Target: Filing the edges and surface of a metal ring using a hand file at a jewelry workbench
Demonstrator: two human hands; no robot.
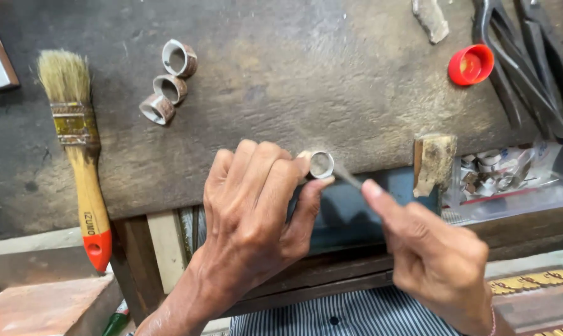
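My left hand (253,214) pinches a wide silver ring (322,164) between thumb and fingertips, at the front edge of a worn dark workbench (294,74). My right hand (434,258) grips a thin metal file (348,178), index finger stretched along it. The file's tip reaches into the ring's opening. A wooden bench peg (434,163) sticks out just right of the ring.
Three more wide rings (168,82) lie at the bench's upper left. A paintbrush (79,149) with a wooden handle and red tip lies at left. A red cap (471,65) and dark pliers (524,68) sit at upper right, a clear bag of metal pieces (502,174) below them.
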